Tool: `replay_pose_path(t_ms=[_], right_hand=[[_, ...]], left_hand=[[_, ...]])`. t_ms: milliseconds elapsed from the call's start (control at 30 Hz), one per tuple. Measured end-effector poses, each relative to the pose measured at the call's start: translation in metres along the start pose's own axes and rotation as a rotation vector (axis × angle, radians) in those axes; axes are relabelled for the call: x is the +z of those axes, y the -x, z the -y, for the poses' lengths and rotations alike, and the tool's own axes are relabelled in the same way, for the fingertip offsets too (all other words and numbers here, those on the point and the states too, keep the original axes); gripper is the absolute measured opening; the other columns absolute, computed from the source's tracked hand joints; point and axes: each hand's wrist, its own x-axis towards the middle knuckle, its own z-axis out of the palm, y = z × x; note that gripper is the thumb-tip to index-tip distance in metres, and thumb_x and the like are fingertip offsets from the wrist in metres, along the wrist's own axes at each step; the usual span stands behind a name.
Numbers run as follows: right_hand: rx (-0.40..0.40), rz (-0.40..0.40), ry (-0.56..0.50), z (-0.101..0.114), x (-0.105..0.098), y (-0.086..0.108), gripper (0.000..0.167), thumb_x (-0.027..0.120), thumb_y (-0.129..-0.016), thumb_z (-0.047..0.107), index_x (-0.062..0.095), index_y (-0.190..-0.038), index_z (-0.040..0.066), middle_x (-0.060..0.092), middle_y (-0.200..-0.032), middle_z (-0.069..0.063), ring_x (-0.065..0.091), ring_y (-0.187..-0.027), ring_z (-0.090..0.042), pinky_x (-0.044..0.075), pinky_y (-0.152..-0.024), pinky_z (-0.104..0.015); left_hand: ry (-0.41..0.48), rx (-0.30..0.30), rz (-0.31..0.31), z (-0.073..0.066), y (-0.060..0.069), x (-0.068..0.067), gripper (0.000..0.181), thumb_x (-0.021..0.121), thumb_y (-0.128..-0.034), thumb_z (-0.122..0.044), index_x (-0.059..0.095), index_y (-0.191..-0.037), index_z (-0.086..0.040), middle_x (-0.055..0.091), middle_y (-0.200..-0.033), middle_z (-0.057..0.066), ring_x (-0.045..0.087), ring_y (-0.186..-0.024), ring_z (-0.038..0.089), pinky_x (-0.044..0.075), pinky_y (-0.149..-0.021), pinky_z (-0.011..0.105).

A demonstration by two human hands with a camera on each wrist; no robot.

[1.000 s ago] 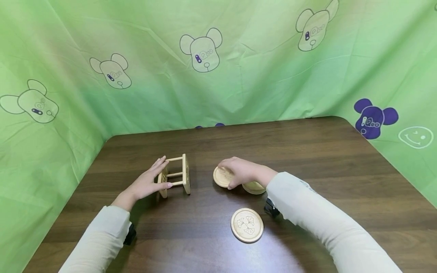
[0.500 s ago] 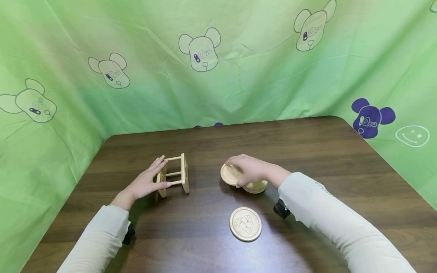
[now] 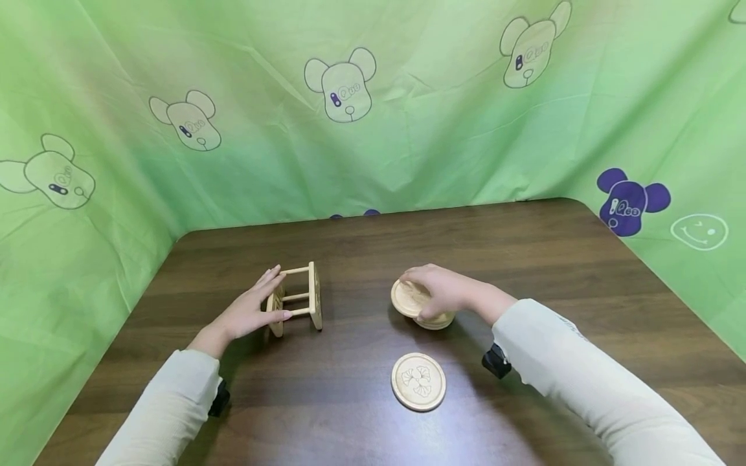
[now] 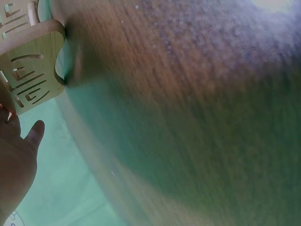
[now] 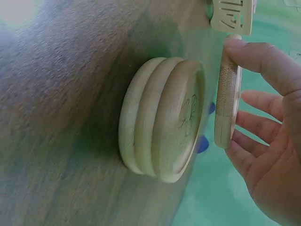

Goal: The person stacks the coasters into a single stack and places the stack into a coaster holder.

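Observation:
In the head view my left hand (image 3: 249, 310) rests on the left end panel of a small wooden coaster rack (image 3: 315, 294), its fingers nearly straight. The left wrist view shows the cut-out pattern in the rack's panel (image 4: 30, 70); part of this hand is out of frame. My right hand (image 3: 444, 291) pinches a round wooden coaster (image 3: 410, 298) between thumb and fingers. That coaster hangs above and slightly left of a stack of three coasters (image 5: 162, 125), apart from it. Another coaster (image 3: 418, 382), with a leaf carving, lies flat nearer the front.
A dark brown wooden table (image 3: 326, 401) carries everything. Behind and to both sides hangs a green curtain (image 3: 245, 175) with printed bear heads. The rack stands well to the left of the stacked coasters.
My right hand has carried its coaster to the right, so it now partly overlaps the stack in the head view. The left hand and the rack have stayed in place.

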Motion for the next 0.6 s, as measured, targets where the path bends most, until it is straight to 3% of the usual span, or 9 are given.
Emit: replay_pose_path(t_ms=[600], right_hand=[[0.024, -0.041, -0.01, -0.023, 0.003, 0.021, 0.061, 0.069, -0.059, 0.013, 0.05, -0.114, -0.004, 0.05, -0.115, -0.018, 0.043, -0.106, -0.035, 0.033, -0.087, -0.043]], left_hand=[[0.004, -0.001, -0.012, 0.001, 0.0, 0.0, 0.081, 0.057, -0.0765, -0.047, 0.02, -0.138, -0.011, 0.006, -0.144, 0.001, 0.004, -0.129, 0.026, 0.019, -0.096, 0.05]])
